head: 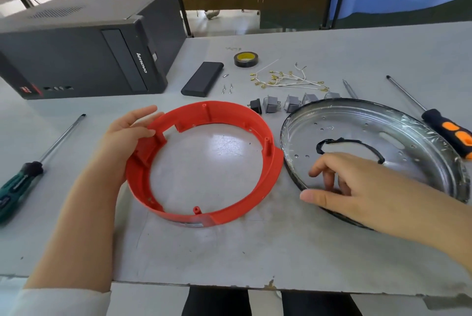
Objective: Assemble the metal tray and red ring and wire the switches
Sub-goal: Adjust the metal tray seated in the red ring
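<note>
A red plastic ring [270,170] lies flat on the grey table, in the middle. My left hand [125,137] grips its left rim, thumb on the inner edge. To the right lies a round metal tray [419,137] with a black-taped rim and a taped centre hole. My right hand [342,188] hovers over the tray's near-left rim with fingers loosely bent, thumb at the rim; contact is unclear. Behind the ring and tray stand several grey switches [272,104] in a row. White wires with brass terminals [288,80] lie further back.
A black computer tower [84,50] fills the far left. A black power bank [203,78], a tape roll [246,59] and small screws [227,88] lie behind the ring. Screwdrivers lie at the left [23,177], at the right [444,129], and behind the tray [349,88].
</note>
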{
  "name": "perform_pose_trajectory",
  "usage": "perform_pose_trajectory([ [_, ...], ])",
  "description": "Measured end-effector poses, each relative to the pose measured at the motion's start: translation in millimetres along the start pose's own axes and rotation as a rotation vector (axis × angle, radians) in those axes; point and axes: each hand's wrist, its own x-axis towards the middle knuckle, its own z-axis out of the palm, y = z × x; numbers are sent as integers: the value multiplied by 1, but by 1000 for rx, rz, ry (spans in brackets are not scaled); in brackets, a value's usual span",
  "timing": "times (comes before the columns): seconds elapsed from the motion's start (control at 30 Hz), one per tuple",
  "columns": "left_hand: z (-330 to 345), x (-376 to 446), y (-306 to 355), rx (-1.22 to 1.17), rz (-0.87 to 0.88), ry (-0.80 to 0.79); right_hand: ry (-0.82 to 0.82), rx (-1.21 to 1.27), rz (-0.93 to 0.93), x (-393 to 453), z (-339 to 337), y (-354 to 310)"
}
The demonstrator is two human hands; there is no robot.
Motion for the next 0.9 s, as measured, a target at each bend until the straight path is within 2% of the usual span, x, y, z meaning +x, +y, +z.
perform_pose_trajectory([
  [0.23, -2, -1, -2, -114, -33, -23, 126, -196, -79, -14, 19, -17],
  [0.47, -1, -5, 0, -185, -58, -20, 353, -29, -150, -16, -20, -32],
  [0.57, 9, -11, -1, -177, -54, -105, 344, -4, -214, -13, -28, -50],
  [0.77, 32, -18, -1, -236, -86, -236, 209, -166, -305, -6, -5, -90],
  [0.9, 42, -20, -1, -333, -134, -300, 236, -310, -420, 3, 16, -103],
])
